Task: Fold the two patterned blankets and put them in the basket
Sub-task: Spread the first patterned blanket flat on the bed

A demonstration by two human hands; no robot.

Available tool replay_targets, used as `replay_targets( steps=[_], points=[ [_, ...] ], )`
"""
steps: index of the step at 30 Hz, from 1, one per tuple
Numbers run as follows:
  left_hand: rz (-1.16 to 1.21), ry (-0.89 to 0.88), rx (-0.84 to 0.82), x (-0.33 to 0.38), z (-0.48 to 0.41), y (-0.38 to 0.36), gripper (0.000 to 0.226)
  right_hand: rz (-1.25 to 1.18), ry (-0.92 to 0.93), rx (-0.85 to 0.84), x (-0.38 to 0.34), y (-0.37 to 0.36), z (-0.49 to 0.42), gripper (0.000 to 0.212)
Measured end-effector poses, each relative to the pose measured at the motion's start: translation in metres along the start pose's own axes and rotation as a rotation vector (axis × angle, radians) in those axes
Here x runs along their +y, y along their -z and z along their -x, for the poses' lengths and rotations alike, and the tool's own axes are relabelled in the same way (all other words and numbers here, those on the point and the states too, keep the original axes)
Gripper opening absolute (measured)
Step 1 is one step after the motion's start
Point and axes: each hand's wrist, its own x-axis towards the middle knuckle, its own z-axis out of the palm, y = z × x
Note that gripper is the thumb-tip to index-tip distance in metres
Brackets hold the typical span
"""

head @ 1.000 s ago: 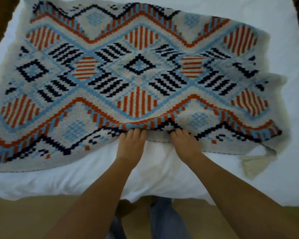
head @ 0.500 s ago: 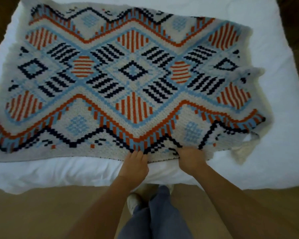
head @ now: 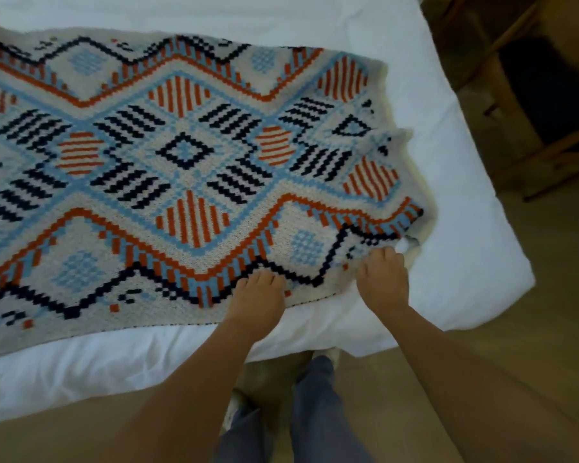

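Bed (head: 455,228): white cover, takes up most of the view. It serves as the folding area, which accounts for the cloth being laid out on it at full spread.

Blanket (head: 188,182): one only in view, patterned in orange, blue and navy. It lies face up and flat across the bed, its near hem close to the bed's near edge. Its left part runs out of frame. The right end is rumpled, and the near right corner (head: 411,233) is puckered and slightly lifted. Judgement: no fold has been made yet; the cloth is being squared and smoothed first.

Wooden furniture (head: 549,152): stands on the floor beyond the bed's right side, dim, contents not legible.

Containers: no basket in view, so nothing can be reported as stowed. The second blanket is not in view either.

Left hand (head: 258,297): set on the near hem, towards the middle.

Right hand (head: 383,282): set on the same hem, just short of the rumpled corner, placed to draw that end straight.

Fingers (head: 386,257): close together on top of the cloth on both hands. Thumbs are hidden; I cannot tell whether the hem is pinched or merely pressed.
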Motion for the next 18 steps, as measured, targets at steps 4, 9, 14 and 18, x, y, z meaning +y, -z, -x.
replay_targets(
  steps=[4,9,14,18],
  points=[
    [-0.020,-0.070,-0.022,0.058,-0.042,0.006,0.036,-0.024,-0.106,0.011,0.044,0.010,-0.036,0.033],
    [-0.003,-0.097,-0.006,0.136,-0.102,-0.007,0.035,-0.278,-0.259,-0.064,0.093,0.001,-0.081,0.061],
    [0.041,0.098,-0.081,0.191,-0.150,-0.020,0.064,-0.433,-0.181,-0.202,0.131,-0.010,-0.113,0.063],
    [0.075,0.181,-0.168,0.204,-0.172,-0.018,0.063,-0.247,0.154,-0.253,0.154,-0.008,-0.132,0.034]
  ],
)
